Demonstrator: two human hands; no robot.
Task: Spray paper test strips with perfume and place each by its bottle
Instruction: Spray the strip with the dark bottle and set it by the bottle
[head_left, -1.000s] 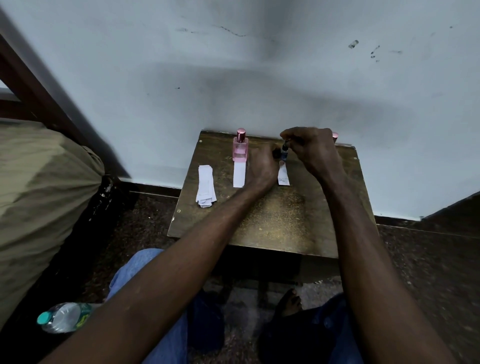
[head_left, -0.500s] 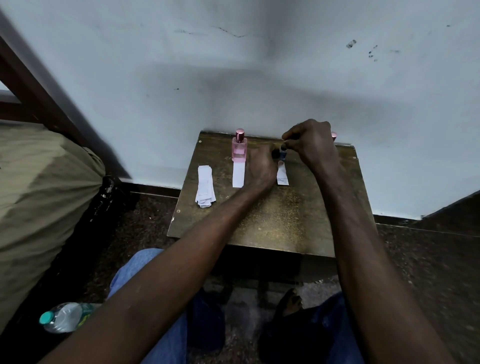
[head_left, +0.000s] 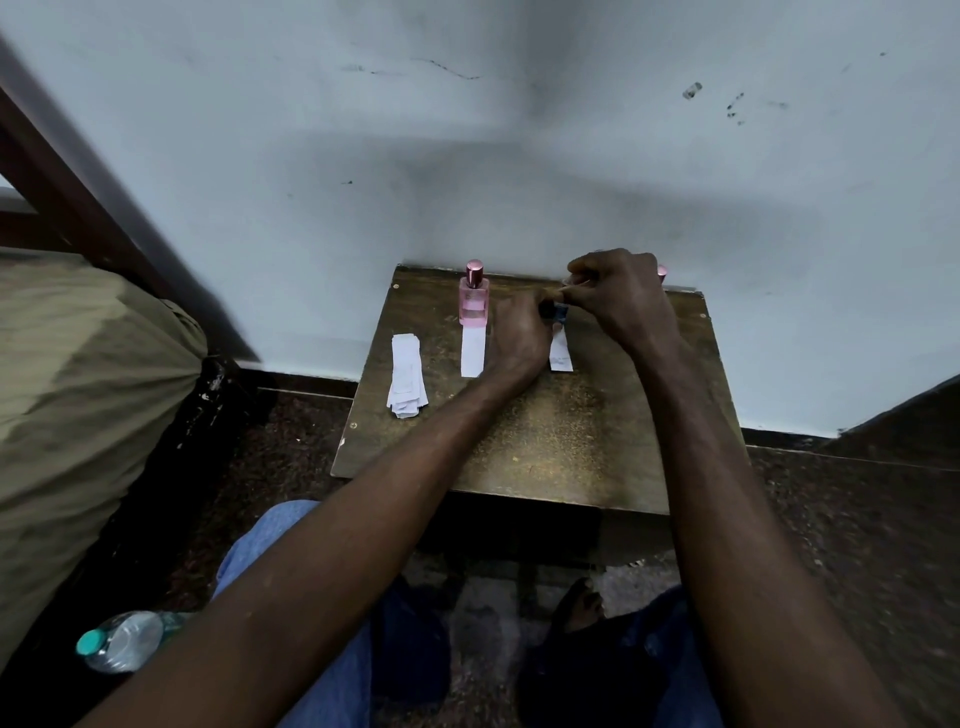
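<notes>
1. Clear plastic water bottle with teal cap (head_left: 124, 642): lying on the floor at far left, well apart from the work.
2. Loose stack of white paper strips (head_left: 408, 376): near the left edge of the worn brown wooden counter (head_left: 545, 457). We take it for unused stock.
3. Square pink glass perfume bottle (head_left: 474, 304): capped and upright at the back. 1 white paper strip (head_left: 472, 353) lies flat just in front of it. We count this pair as done.
4. Left hand (head_left: 519, 332): fingers curled round the small dark-blue bottle (head_left: 560, 312), steadying it on the counter.
5. Second white paper strip (head_left: 561, 357): lies flat just in front of that bottle.
6. Right hand (head_left: 623, 301): fingertips pinched at the dark-blue bottle's top. We cannot tell whether they hold a cap or the nozzle.
7. Pink cap (head_left: 662, 271): peeks out behind the right hand. We judge it to be a 3rd bottle, with no strip visible beside it.

Step in hand, as we judge it: finishing bottle 2.

The next move calls for letting go with both hands and drawing 1 fresh strip from the stack. It then goes to the far-right bottle without knocking the pink bottle or shifting the laid strips.
</notes>
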